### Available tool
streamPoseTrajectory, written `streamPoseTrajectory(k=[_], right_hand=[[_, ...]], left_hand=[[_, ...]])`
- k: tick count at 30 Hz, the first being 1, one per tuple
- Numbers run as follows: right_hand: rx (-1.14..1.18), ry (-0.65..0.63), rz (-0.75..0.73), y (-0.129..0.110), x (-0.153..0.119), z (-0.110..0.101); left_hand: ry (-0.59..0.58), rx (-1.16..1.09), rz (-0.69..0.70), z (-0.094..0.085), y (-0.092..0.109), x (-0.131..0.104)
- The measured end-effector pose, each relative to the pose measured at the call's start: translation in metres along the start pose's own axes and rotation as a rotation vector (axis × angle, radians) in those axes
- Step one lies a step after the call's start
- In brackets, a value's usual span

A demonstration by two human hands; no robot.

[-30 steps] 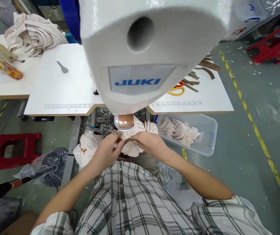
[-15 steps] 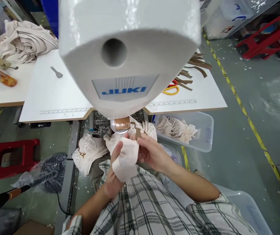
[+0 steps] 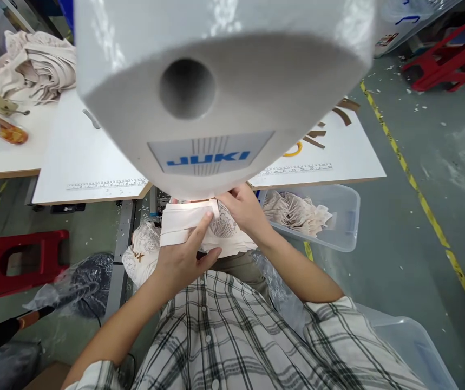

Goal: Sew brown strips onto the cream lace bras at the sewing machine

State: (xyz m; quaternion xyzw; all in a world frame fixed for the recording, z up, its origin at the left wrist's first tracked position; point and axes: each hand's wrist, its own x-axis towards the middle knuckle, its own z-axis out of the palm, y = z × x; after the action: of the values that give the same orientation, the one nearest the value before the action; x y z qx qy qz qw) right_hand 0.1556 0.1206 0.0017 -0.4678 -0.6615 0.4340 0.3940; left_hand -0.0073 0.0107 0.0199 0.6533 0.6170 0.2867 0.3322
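Note:
A cream lace bra (image 3: 236, 241) lies under the front of the white JUKI sewing machine head (image 3: 211, 157), its wide plain band (image 3: 177, 222) stretched to the left. My left hand (image 3: 185, 257) holds the band; index finger and thumb lie along the cloth while the other fingers are partly covered. Close beside the machine's lower end, my right hand (image 3: 244, 208) grips the upper edge of the same cloth, its fingertips partly hidden by the head. The needle area is out of sight behind the head. More cream lace cloth (image 3: 141, 252) hangs at the left.
A clear plastic bin (image 3: 340, 216) with cream pieces stands below the table's right side. On the white tabletop (image 3: 94, 157) are brown strips (image 3: 315, 138) and yellow-handled scissors (image 3: 294, 150). A cream cloth pile (image 3: 39, 65) and a bottle (image 3: 0, 127) are at left, a red stool (image 3: 53, 254) below.
Both hands have moved up toward the machine, the left also leftward. The bunched cloth now lies spread flat, and the brown strip near the right fingers no longer shows. The view has moved closer to the machine.

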Motion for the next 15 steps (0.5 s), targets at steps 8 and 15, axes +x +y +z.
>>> streamPoseTrajectory(k=[8,15], right_hand=[[-0.045,-0.012,-0.180,-0.005,0.030,-0.010],[-0.110,-0.036,-0.189,-0.007,0.040,-0.010]], left_hand=[[-0.072,0.332,-0.006,-0.016,0.002,0.008],[-0.043,0.348,0.033,-0.026,0.005,0.016]])
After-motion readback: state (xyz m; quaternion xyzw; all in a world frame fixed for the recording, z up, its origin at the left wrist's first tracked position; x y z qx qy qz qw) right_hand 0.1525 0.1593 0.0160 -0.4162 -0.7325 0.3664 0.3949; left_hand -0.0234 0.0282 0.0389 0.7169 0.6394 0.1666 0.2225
